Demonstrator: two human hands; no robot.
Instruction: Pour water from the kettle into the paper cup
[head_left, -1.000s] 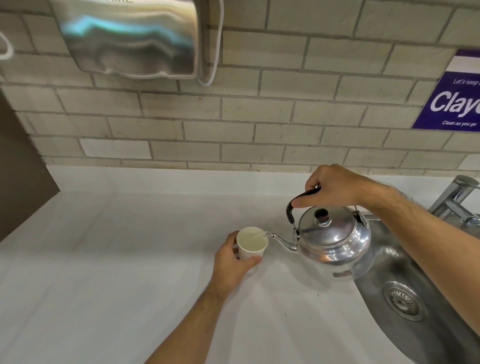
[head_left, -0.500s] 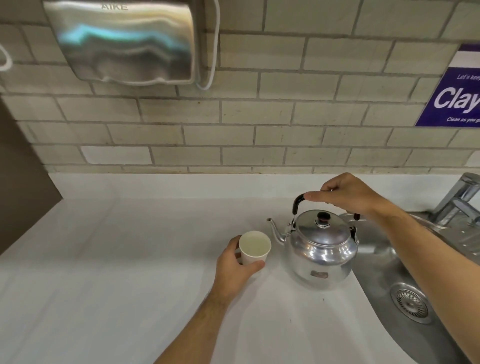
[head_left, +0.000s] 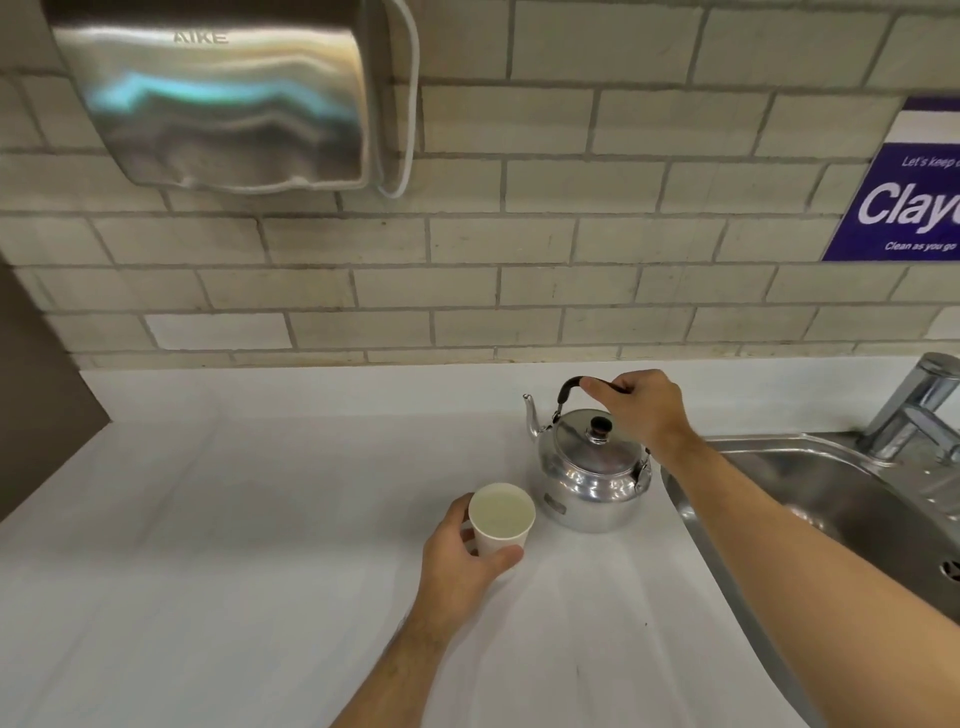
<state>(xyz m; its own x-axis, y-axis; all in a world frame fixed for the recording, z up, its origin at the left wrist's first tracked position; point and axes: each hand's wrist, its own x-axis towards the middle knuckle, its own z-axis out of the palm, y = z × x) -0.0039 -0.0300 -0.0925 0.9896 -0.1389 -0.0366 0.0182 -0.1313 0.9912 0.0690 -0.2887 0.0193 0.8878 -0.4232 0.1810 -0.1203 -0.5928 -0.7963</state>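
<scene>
1. Steel kettle (head_left: 589, 475) stands upright on the white counter (head_left: 260, 519), spout away from the paper cup (head_left: 501, 517), just beside the sink (head_left: 810, 483).
2. I see my right hand (head_left: 641, 410) with fingers curled around the kettle's black handle.
3. My left hand (head_left: 460, 564) wraps the cup, which holds water.

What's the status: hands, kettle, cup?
Left hand wrapped on paper cup, water inside. Right hand on handle of kettle, upright on counter. Nothing in the way.
</scene>
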